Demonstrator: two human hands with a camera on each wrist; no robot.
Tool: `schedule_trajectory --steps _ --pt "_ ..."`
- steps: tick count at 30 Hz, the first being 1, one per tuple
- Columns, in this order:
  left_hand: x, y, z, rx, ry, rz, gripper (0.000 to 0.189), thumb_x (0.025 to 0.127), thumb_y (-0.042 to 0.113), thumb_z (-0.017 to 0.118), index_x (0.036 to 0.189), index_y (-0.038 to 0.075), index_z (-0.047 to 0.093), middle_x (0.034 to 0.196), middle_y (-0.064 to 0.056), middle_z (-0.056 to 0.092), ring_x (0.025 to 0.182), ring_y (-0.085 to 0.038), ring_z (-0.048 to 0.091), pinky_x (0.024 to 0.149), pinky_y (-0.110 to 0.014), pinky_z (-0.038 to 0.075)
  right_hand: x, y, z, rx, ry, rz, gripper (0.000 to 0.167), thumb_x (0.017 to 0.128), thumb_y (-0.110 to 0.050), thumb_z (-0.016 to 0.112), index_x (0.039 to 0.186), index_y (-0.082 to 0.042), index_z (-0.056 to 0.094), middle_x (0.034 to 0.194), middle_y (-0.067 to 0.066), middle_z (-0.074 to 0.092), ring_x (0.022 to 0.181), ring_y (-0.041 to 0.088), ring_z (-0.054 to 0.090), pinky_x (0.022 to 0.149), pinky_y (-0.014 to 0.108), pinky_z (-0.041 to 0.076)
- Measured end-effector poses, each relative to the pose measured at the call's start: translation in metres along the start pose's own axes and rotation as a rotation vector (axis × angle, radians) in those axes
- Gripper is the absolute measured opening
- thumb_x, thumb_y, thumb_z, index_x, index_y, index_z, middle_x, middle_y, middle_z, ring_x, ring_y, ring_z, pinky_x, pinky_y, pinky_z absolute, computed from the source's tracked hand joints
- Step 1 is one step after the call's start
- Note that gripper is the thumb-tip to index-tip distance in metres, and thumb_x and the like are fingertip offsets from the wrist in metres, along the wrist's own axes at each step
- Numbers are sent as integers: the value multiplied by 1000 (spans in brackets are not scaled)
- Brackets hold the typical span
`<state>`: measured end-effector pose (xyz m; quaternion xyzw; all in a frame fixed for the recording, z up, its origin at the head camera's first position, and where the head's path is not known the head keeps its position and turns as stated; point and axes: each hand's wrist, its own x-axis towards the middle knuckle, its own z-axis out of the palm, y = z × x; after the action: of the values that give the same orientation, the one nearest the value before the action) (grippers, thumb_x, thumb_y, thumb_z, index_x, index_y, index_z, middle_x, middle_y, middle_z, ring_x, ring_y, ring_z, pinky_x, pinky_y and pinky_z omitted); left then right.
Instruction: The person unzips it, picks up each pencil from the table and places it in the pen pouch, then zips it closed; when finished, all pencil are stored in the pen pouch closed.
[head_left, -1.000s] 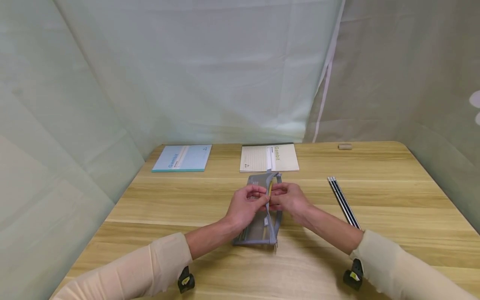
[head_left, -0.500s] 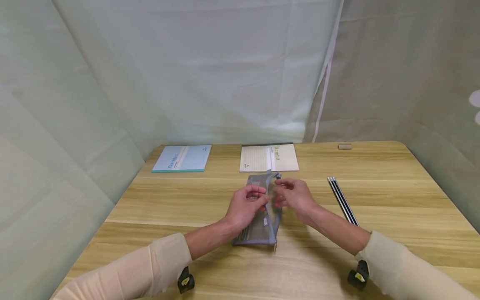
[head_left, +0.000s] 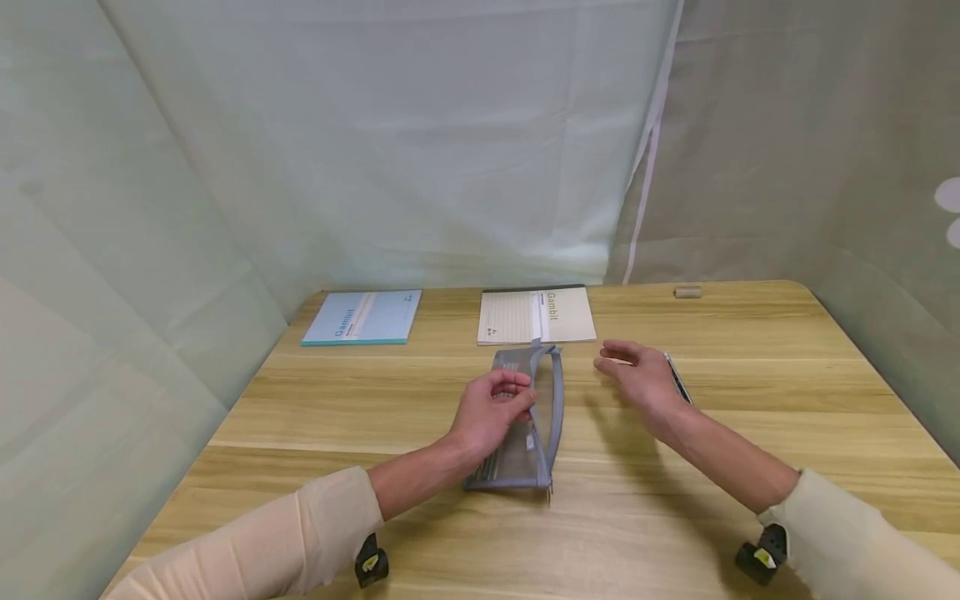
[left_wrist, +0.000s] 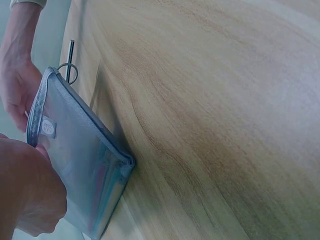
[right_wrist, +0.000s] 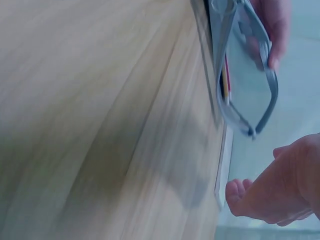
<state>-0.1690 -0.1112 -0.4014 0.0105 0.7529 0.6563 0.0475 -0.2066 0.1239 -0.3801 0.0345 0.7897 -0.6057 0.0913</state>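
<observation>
The grey mesh zip pencil case (head_left: 517,462) stands on the wood-grain table (head_left: 315,408), its long axis running away from the person and its gaping mouth turned to the right. Its walls are see-through, edged in a darker grey band, with a small white label (left_wrist: 48,127) near the zip and a thin metal ring (left_wrist: 68,73) at the near corner; slim coloured shapes show blurrily inside. The case lies right at the fingertips of the left hand (head_left: 487,412), which pinches the left rim of the mouth between thumb and fingers. The right hand (head_left: 643,379) hovers to the right of the case and apart from it, fingers loosely bent, holding nothing. Farther right of the case, dark pencils (head_left: 677,379) lie partly hidden by the right hand and forearm. Just beyond its far end is a cream Gambit notebook (head_left: 510,317); beyond it to the left, a blue Gambit notebook (head_left: 360,317); beyond it to the right, a small brown object (head_left: 687,292)
</observation>
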Motion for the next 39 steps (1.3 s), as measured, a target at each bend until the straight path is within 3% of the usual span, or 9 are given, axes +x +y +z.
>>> schedule_trajectory --steps 4,15,17,19,21,23,27,32,39 --pt "1 0 0 -6 -2 2 21 99 4 73 119 -2 68 107 -14 69 101 -37 73 82 -32 66 1 5 -19 -15 3 -10 57 108 -11 61 159 4 41 162 22 45 149 39 42 122 52 39" --pt "1 -2 1 -12 -3 1 22 99 4 74 119 -2 67 107 -14 69 101 -38 73 83 -33 66 5 26 -62 -66 81 -26 59 109 -13 59 162 3 36 166 24 38 149 41 38 119 53 40" --pt "1 -2 1 -10 -2 0 22 99 4 74 119 -2 67 107 -14 69 101 -37 73 83 -33 66 6 31 -68 -71 110 -25 59 109 -15 60 161 2 38 164 25 40 146 40 41 111 42 48" --pt "1 -2 1 -7 0 -2 22 99 5 74 119 -2 67 107 -14 70 101 -36 73 83 -32 66 6 36 -72 -71 135 -20 59 108 -16 61 160 2 40 161 26 43 140 38 45 94 30 54" --pt "2 -2 1 -3 3 -5 22 99 5 74 119 -2 68 107 -14 70 100 -34 73 83 -32 66 5 40 -76 -80 151 -16 58 108 -16 61 159 3 41 158 27 46 135 36 48 78 21 51" --pt "2 -2 1 -3 6 -7 21 99 5 74 119 -2 68 107 -14 70 98 -30 74 83 -32 66 4 45 -80 -89 154 -7 57 108 -16 61 158 4 42 156 29 48 132 37 50 68 19 51" --pt "2 -2 1 -10 6 -9 21 99 4 73 119 -2 68 107 -14 69 93 -23 73 83 -32 66 3 53 -85 -112 141 6 56 109 -14 60 157 6 43 158 28 47 137 41 51 74 15 53" --pt "3 -2 0 -12 7 -11 21 99 3 73 119 -2 67 107 -14 69 90 -18 72 83 -32 66 3 61 -86 -128 141 -3 52 108 -10 62 154 9 46 154 28 51 135 37 56 83 11 55" --pt "3 -2 0 -14 4 -10 22 99 3 74 119 -2 68 107 -14 69 91 -19 72 83 -32 66 0 70 -90 -198 130 -43 49 105 -6 65 149 10 51 147 29 58 125 34 60 77 11 54"
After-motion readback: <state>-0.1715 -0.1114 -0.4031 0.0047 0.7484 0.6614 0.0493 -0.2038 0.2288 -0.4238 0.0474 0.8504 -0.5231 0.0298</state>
